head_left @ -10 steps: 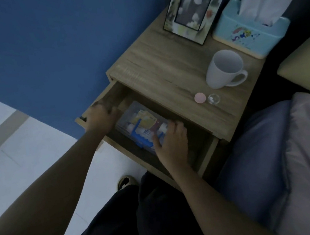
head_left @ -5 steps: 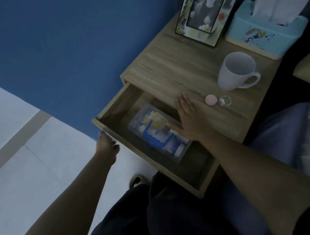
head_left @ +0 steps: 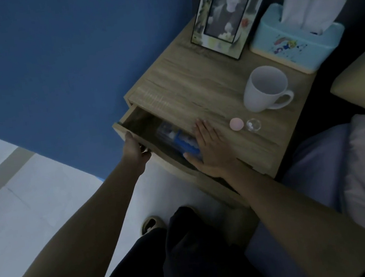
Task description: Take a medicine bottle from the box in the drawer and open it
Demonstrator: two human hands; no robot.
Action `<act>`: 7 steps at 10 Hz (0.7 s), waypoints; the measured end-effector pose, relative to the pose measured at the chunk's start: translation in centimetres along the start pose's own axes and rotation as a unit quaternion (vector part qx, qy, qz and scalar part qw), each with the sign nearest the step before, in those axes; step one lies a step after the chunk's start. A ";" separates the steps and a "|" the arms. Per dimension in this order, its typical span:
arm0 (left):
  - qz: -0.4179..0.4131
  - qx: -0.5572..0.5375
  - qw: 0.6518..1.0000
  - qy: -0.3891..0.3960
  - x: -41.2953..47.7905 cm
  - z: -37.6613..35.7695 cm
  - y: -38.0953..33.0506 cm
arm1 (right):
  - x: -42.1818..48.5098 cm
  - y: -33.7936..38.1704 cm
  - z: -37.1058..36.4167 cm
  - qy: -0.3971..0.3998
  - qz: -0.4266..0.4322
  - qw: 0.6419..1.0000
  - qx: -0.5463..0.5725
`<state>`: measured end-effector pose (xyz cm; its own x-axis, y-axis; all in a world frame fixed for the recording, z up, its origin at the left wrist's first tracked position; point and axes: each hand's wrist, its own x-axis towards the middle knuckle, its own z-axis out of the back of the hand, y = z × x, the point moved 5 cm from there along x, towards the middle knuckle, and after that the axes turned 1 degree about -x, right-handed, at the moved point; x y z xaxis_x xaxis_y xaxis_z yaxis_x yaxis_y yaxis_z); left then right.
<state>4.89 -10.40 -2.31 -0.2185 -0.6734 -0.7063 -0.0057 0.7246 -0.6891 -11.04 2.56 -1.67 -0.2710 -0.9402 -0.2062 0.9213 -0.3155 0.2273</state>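
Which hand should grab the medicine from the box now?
Probably the right hand. It lies open and flat on the nightstand edge, right beside the clear box in the drawer. The left hand is busy gripping the drawer's front.

Head view, steeply down, seemingly near nightstand

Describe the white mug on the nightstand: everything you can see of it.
The white mug looks like plain glazed ceramic, with no print visible. It stands upright on the wooden nightstand top, its mouth open to the camera and its inside apparently empty. Its loop handle points toward the bed side. It sits in front of the blue tissue box and behind a small pink disc. Neither hand touches it.
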 end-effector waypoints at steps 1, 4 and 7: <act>-0.002 -0.012 1.000 0.022 0.9 -1.8 -0.6 | 0.1 -0.1 0.1 -0.004 -0.001 1.000 0.007; 0.033 -0.060 0.997 0.039 4.4 -6.5 -1.3 | 0.2 -0.2 -0.3 -0.029 -0.010 1.000 0.000; 0.013 0.015 1.000 -0.009 2.1 -3.8 -1.8 | -0.2 0.0 0.9 0.025 -0.007 0.999 0.033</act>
